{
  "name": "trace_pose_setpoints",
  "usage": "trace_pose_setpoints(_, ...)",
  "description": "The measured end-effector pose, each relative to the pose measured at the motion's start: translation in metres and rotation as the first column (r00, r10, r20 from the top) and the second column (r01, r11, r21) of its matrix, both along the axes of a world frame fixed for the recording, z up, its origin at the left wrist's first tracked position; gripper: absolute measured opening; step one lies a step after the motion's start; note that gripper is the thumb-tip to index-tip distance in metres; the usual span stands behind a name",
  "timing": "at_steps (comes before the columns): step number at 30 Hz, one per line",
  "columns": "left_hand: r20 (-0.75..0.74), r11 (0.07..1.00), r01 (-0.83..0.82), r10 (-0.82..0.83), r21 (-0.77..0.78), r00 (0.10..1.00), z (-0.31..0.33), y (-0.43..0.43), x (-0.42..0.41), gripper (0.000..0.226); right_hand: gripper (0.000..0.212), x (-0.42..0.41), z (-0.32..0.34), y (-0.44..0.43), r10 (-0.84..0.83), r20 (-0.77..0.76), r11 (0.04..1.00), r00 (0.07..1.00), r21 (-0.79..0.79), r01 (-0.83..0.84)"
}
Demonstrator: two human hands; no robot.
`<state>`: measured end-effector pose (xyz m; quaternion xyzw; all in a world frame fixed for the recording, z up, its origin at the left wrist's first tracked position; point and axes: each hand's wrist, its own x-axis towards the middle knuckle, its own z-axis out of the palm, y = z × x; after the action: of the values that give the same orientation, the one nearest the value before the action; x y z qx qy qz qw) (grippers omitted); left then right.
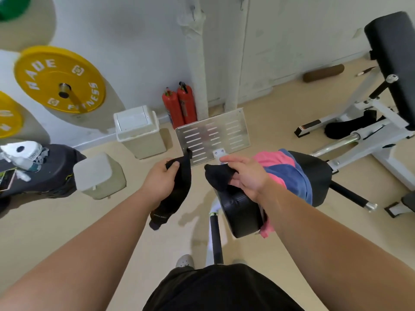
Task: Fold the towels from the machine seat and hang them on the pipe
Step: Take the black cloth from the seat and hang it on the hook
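Observation:
A black towel (177, 194) hangs from my left hand (161, 176), which grips its upper edge. My right hand (243, 173) pinches another corner of the same black towel (219, 176) just above the black padded machine seat (244, 209). On the seat, right of my right hand, lie a pink towel (272, 160) and a blue towel (292, 178); a pink end hangs below the seat's near edge. A white vertical pipe (197, 63) runs up the wall at the back.
A slotted metal footplate (213, 135) stands ahead of the seat. Two red fire extinguishers (179, 106) and a white bin (139, 131) stand by the wall. Yellow weight plates (58, 79) hang at left. A white bench machine (370, 122) is at right.

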<state>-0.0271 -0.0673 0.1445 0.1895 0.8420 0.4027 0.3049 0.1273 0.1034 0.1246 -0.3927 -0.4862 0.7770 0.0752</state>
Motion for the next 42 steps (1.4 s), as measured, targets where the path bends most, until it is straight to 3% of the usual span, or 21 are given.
trace_pose_setpoints(3,0.083,0.990,-0.076,0.066,0.121,0.994,0.006,0.007,0.015,0.026,0.046,-0.001,-0.003,0.003,0.005,-0.076,0.993,0.997,-0.120,-0.014)
trace_pose_setpoints(5,0.119,0.979,-0.098,0.077,0.180,0.990,0.010,0.012,0.021,0.026,0.052,-0.003,-0.003,0.002,0.082,-0.115,0.991,0.990,-0.099,-0.094)
trace_pose_setpoints(8,0.123,0.972,-0.089,0.063,0.219,0.990,0.015,0.015,0.021,0.026,0.040,-0.012,0.008,-0.004,0.148,-0.025,0.984,0.989,0.100,-0.145)
trace_pose_setpoints(11,0.130,0.970,-0.073,0.044,0.232,0.991,0.018,0.016,0.007,0.024,0.011,-0.029,0.019,-0.010,0.040,0.067,0.949,0.997,0.308,-0.059)
trace_pose_setpoints(12,0.128,0.970,-0.071,0.042,0.234,0.991,0.018,0.015,-0.001,0.024,0.010,-0.036,0.020,-0.012,0.016,0.088,0.929,0.996,0.366,-0.047)
trace_pose_setpoints(15,0.146,0.966,-0.104,0.070,0.236,0.987,0.014,0.010,-0.039,0.026,0.043,-0.061,0.017,-0.015,-0.019,0.201,0.797,0.979,0.594,-0.106)
trace_pose_setpoints(18,0.198,0.964,-0.127,0.080,0.235,0.977,0.009,0.001,-0.085,0.027,0.048,-0.093,0.021,-0.026,-0.058,0.204,0.602,0.977,0.788,-0.128)
trace_pose_setpoints(22,0.288,0.961,-0.117,0.042,0.249,0.957,0.013,-0.018,-0.146,0.025,0.035,-0.146,0.037,-0.056,-0.070,0.224,0.664,0.972,0.738,-0.122)
trace_pose_setpoints(26,0.297,0.974,-0.101,0.037,0.204,0.954,0.021,-0.036,-0.201,0.028,0.038,-0.199,0.046,-0.085,-0.126,0.162,0.559,0.979,0.826,-0.064)
trace_pose_setpoints(28,0.264,0.976,-0.110,0.058,0.189,0.963,0.026,-0.044,-0.224,0.030,0.031,-0.222,0.051,-0.100,-0.160,0.126,0.551,0.979,0.835,-0.017)
trace_pose_setpoints(33,0.263,0.963,-0.161,0.101,0.215,0.959,0.038,-0.060,-0.263,0.028,0.018,-0.266,0.069,-0.135,-0.094,-0.006,0.665,0.996,0.744,0.067)
trace_pose_setpoints(37,0.440,0.939,-0.230,0.099,0.255,0.892,0.043,-0.062,-0.281,0.024,0.014,-0.295,0.060,-0.141,-0.008,-0.055,0.756,0.998,0.653,0.042)
trace_pose_setpoints(42,0.567,0.920,-0.252,0.041,0.300,0.823,0.043,-0.042,-0.293,0.024,0.016,-0.319,0.043,-0.127,-0.161,0.019,0.789,0.987,0.603,0.117)
